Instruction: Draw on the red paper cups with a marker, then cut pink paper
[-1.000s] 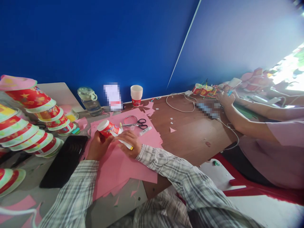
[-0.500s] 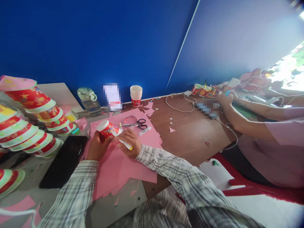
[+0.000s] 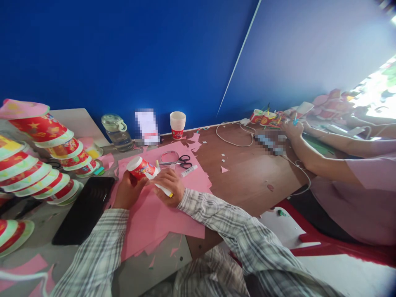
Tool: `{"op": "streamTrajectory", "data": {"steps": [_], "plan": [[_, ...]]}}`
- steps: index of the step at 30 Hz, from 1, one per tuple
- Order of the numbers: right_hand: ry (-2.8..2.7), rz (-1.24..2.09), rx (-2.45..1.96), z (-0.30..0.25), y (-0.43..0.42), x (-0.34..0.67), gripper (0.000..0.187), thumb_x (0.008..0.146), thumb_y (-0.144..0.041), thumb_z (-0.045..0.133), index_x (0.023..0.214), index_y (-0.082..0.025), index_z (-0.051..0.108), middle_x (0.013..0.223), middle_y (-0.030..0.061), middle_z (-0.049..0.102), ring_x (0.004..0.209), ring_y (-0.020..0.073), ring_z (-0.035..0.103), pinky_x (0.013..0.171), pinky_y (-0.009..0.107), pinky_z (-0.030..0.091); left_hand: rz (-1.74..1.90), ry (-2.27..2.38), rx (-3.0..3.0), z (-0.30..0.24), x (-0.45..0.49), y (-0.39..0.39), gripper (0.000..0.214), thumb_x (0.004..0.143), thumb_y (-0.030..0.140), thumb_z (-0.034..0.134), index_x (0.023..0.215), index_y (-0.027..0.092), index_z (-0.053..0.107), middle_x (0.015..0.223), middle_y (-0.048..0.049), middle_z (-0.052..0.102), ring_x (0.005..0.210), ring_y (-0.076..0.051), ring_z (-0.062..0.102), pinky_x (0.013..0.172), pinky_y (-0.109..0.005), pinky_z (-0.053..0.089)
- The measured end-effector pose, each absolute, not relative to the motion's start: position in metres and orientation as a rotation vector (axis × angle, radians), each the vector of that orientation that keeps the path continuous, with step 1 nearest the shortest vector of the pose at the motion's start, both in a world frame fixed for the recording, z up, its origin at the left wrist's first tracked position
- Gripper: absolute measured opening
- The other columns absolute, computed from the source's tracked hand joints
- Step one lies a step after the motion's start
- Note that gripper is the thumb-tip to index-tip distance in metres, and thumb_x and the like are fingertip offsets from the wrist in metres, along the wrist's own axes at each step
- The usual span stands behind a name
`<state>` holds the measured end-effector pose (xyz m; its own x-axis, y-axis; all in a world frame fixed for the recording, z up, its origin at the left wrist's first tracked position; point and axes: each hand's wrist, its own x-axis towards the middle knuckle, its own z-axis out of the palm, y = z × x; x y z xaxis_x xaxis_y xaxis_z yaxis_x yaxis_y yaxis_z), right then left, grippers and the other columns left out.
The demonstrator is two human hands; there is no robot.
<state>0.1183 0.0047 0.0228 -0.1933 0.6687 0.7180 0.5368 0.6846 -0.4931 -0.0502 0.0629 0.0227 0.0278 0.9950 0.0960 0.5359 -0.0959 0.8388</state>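
Observation:
My left hand (image 3: 129, 190) is wrapped round a red printed paper cup (image 3: 142, 168), tilted on its side with its white base towards the upper left. In my right hand (image 3: 170, 183) is a white marker pen (image 3: 163, 190) with a yellow end, and the fingers are closed round it close to the cup's rim. The fingers hide the pen's tip. Under both hands lie sheets of pink paper (image 3: 161, 218). Just beyond the right hand are black-handled scissors (image 3: 185, 161), a glue stick (image 3: 189, 171) and a roll of tape (image 3: 169, 156).
Stacks of decorated cups (image 3: 58, 146) lean at the left beside a black phone (image 3: 83, 210). A water bottle (image 3: 116, 132), a lit phone (image 3: 147, 126) and stacked cups (image 3: 177, 125) stand along the wall. To the right, another person's hands (image 3: 293, 128) work near a power strip (image 3: 269, 142).
My right fingers have shifted slightly along the pen, and the pen's angle has changed a little. The cup and my left hand stay almost in place.

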Motion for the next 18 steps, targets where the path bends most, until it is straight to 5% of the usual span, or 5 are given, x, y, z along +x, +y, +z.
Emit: {"op": "streamTrajectory", "data": {"steps": [18], "plan": [[-1.856, 0.135, -0.978, 0.0213, 0.006, 0.12, 0.03, 0.078, -0.024, 0.052, 0.108, -0.025, 0.056, 0.094, 0.0038, 0.066, 0.097, 0.0205, 0.057, 0.096, 0.041, 0.045, 0.948, 1.589, 1.728, 0.0215, -0.0511, 0.0626, 0.048, 0.056, 0.049, 0.053, 0.093, 0.017, 0.048, 0.082, -0.0057, 0.062, 0.07, -0.019, 0.057, 0.067, -0.035, 0.046]]}}
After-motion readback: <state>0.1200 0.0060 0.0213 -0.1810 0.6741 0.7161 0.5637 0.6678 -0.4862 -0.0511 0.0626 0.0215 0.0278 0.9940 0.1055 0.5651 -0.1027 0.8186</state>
